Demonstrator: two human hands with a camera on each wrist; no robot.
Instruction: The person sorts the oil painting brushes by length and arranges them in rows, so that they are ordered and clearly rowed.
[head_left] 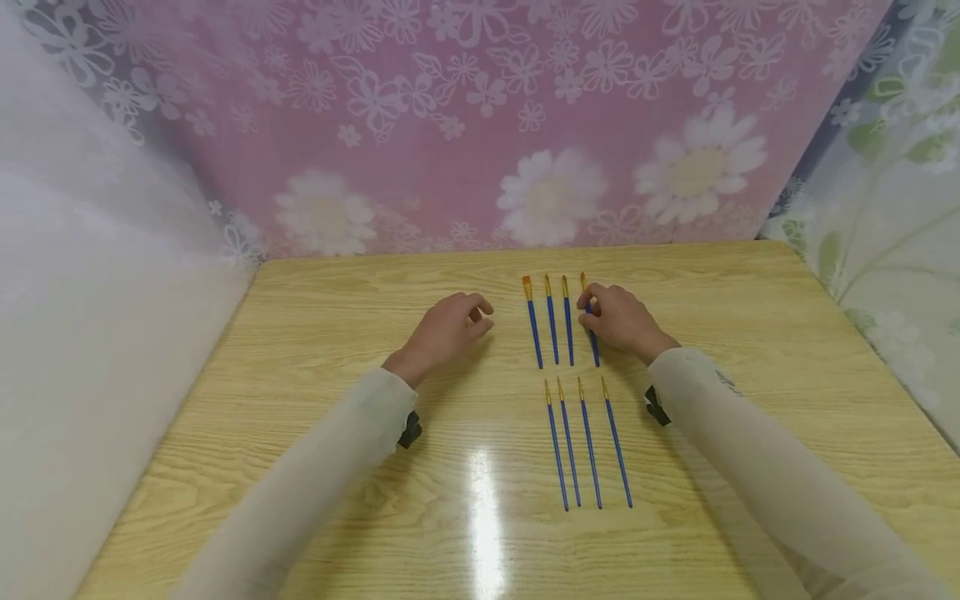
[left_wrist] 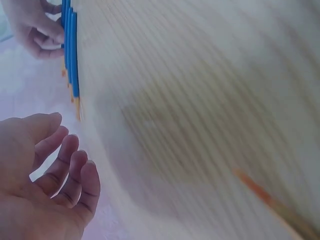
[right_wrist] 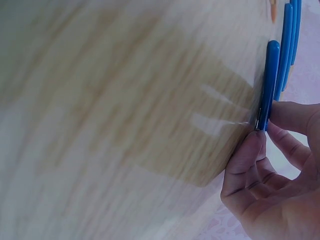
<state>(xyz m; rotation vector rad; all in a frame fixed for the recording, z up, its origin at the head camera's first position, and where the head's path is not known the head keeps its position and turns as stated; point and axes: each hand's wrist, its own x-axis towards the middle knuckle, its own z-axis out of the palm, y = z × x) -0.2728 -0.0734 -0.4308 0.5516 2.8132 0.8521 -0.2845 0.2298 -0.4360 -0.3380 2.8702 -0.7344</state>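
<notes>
Several blue-handled paintbrushes lie on the table in two rows. My right hand (head_left: 618, 318) is at the rightmost paintbrush (head_left: 596, 353) of the far row; in the right wrist view, thumb and fingertips pinch its blue handle (right_wrist: 270, 67) from both sides. The brush appears to lie on or close to the tabletop. Left of that row, my left hand (head_left: 452, 327) hovers with relaxed, slightly bent fingers and holds nothing. The nearest brush to it is the flat, wide-tipped paintbrush (head_left: 534, 325). Two slimmer paintbrushes stand between, including one (head_left: 567, 325) beside my right fingertips.
The near row of thin paintbrushes, such as the rightmost one (head_left: 617, 446), lies closer to me, tips pointing away. A wooden-patterned table (head_left: 322, 375) carries everything. Pink floral cloth (head_left: 450, 150) hangs behind its far edge, with pale cloths on both sides.
</notes>
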